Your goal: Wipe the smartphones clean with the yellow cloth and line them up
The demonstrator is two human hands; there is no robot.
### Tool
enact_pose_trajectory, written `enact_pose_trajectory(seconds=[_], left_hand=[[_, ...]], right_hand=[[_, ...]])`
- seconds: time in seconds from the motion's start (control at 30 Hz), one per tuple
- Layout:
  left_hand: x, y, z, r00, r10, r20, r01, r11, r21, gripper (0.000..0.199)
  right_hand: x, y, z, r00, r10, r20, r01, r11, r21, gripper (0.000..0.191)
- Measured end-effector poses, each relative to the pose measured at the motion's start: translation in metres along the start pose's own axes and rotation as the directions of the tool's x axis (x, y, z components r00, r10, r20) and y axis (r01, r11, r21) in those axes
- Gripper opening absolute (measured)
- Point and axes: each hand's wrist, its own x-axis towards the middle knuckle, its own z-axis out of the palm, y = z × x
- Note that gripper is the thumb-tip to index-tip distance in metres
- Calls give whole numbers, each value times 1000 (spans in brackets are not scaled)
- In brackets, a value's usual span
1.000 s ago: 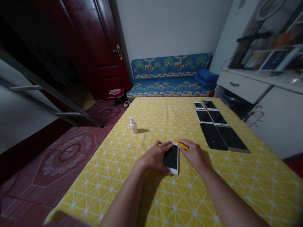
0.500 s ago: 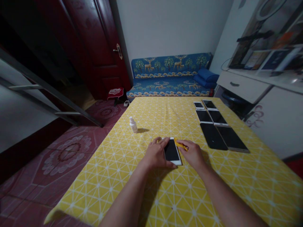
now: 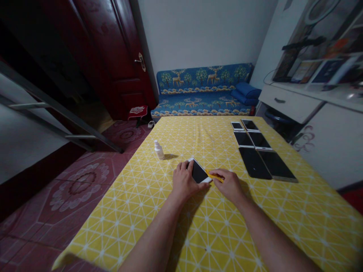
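Observation:
A white-framed smartphone [image 3: 199, 172] with a dark screen sits slantwise on the yellow tablecloth, its upper end turned to the left. My left hand [image 3: 185, 178] grips it across the left side, with fingers at the far end and the thumb along the near edge. My right hand [image 3: 228, 185] pinches a small yellow cloth [image 3: 214, 175] against the phone's right edge. Folds of the cloth show between the fingers; the rest is hidden in the hand.
A white bottle [image 3: 159, 150] stands at the table's left. Several phones and tablets [image 3: 255, 163] lie in two columns on the right. Beyond the far table edge is a blue patterned sofa [image 3: 195, 104]; a white cabinet [image 3: 326, 139] stands to the right.
My left hand has turned the phone counterclockwise and moved it slightly away from me. The yellow cloth in my right hand has gone from the far right corner to lower down the right edge.

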Motion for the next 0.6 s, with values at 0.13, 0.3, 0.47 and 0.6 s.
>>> enact_pose_trajectory(seconds=[0.13,0.3,0.47,0.6], left_hand=[[0,1,0,995,-89,-49,92,994,64,104],[2,-13,-5,1000,-10,-26,11,998,59,105],[7,-37,-15,984,146,102,-145,989,-16,104],[10,-46,-19,968,190,163,-191,982,-12,91]], right_hand=[[-1,0,1,1000,-6,-5,6,1000,10,31],[-2,2,3,1000,-3,-4,3,999,37,29],[-2,3,4,1000,17,-10,-17,1000,23,26],[-2,3,3,1000,26,-3,-26,999,24,25]])
